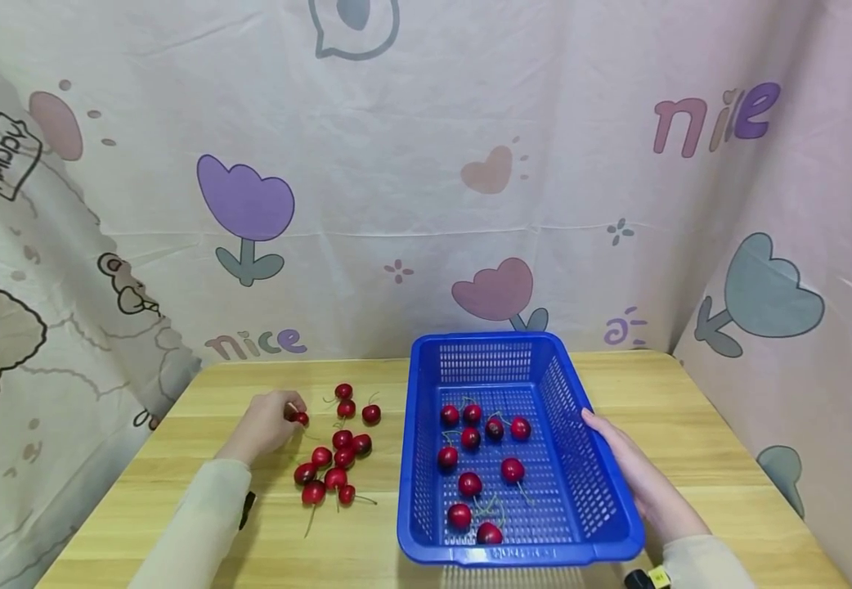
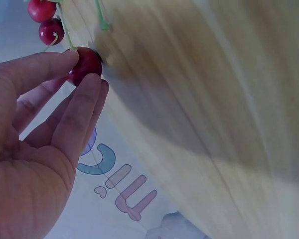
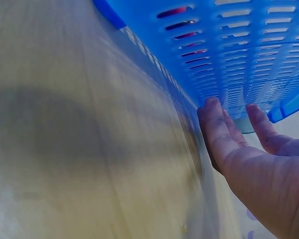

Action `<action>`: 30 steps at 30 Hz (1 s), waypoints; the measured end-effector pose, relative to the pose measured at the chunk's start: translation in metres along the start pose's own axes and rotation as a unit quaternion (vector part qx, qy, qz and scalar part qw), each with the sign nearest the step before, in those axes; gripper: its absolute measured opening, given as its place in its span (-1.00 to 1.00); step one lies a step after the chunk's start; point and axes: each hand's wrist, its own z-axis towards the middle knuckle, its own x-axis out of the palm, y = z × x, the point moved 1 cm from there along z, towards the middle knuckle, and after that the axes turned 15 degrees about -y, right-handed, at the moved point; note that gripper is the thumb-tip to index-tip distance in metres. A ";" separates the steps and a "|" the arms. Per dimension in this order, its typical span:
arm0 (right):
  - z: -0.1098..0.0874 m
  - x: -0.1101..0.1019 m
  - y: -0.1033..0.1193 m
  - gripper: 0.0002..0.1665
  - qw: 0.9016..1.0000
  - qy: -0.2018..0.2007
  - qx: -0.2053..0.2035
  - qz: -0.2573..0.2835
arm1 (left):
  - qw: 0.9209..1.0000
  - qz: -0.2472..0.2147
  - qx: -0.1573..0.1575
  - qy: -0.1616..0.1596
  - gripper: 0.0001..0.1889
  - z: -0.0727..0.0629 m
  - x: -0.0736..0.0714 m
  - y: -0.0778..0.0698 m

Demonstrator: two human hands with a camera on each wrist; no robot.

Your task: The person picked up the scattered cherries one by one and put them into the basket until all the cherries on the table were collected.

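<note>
My left hand is over the left part of the table, left of the loose cherries. Between thumb and fingertips it pinches a dark red cherry, whose green stem points up in the left wrist view. Several cherries with stems, one of them a bright cherry, lie loosely grouped to its right. A blue plastic basket with slotted walls holds several more cherries, such as a red cherry. My right hand touches the basket's right outer wall, its fingers fairly straight against the slots in the right wrist view.
Everything stands on a light wooden table. A pale printed cloth hangs behind the table and along both sides. The basket takes up the centre-right, its far end close to the back cloth.
</note>
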 end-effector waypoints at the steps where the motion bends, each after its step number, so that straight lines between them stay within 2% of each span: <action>1: 0.000 0.000 0.000 0.13 1.000 -0.001 0.000 -0.001 | 1.000 -0.006 -0.003 0.001 -0.81 -0.001 -0.001 0.000; 6: 0.000 -0.001 -0.001 0.12 1.000 -0.003 -0.004 -0.006 | 0.999 -0.051 -0.005 0.001 -0.79 -0.002 -0.005 -0.002; 9: 0.000 -0.001 -0.001 0.12 1.000 -0.002 -0.005 -0.005 | 0.997 -0.082 -0.004 -0.003 -0.75 -0.001 -0.011 -0.011; 13: 0.000 -0.002 0.000 0.11 1.000 0.002 -0.008 -0.005 | 0.995 -0.096 0.006 -0.012 -0.73 0.001 -0.019 -0.032; 20: 0.000 -0.001 -0.001 0.11 1.000 0.008 -0.012 -0.002 | 0.995 -0.088 0.036 -0.028 -0.76 -0.001 -0.027 -0.073; 30: 0.001 0.002 -0.001 0.10 1.000 0.011 -0.012 0.005 | 0.990 -0.124 0.068 -0.008 -0.77 -0.011 -0.033 -0.119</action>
